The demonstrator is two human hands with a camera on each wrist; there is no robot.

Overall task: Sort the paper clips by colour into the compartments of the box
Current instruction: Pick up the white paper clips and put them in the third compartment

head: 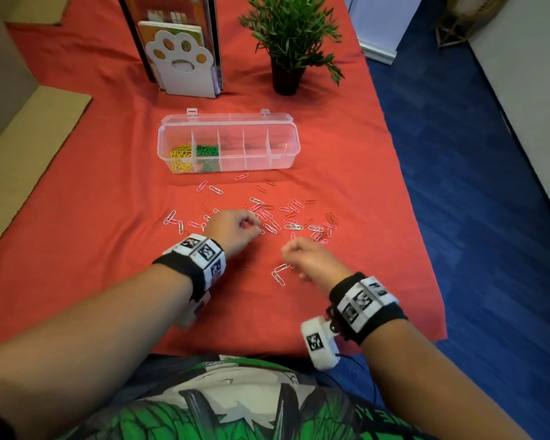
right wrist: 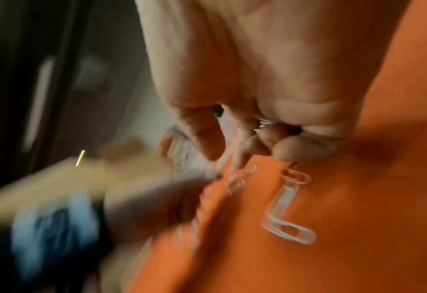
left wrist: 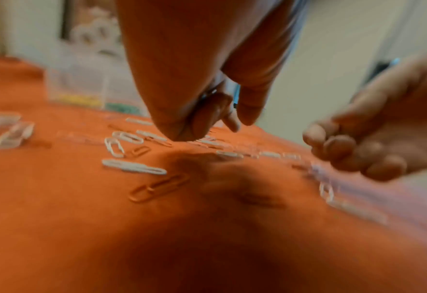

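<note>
Roughly 2 of 5 compartments filled in the box (head: 226, 144), at the far middle of the red cloth (head: 92, 192): yellow clips (head: 181, 157) in the leftmost, green clips (head: 207, 155) in the next. Other 3 apparently bare, though hard to tell through clear plastic. Lid open, tipped back.

Still loose on the cloth, just in front of the box: a scatter of pink clips (head: 294, 204), white clips (head: 278, 274) and red clips (head: 269, 181), the red nearly lost against the cloth. Probably under halfway, judging by the pile left.

Left hand (head: 234, 228) over the pile's middle, fingers curled, pinching clips; something thin and metallic between the fingertips (left wrist: 207, 115) in the left wrist view, colour unclear. Right hand (head: 308, 255) near the pile's near edge, clenched round a small bunch of clips, pale wires showing between the fingers (right wrist: 265, 123).

Clips small, thin, light, coated wire, prone to tangling.
</note>
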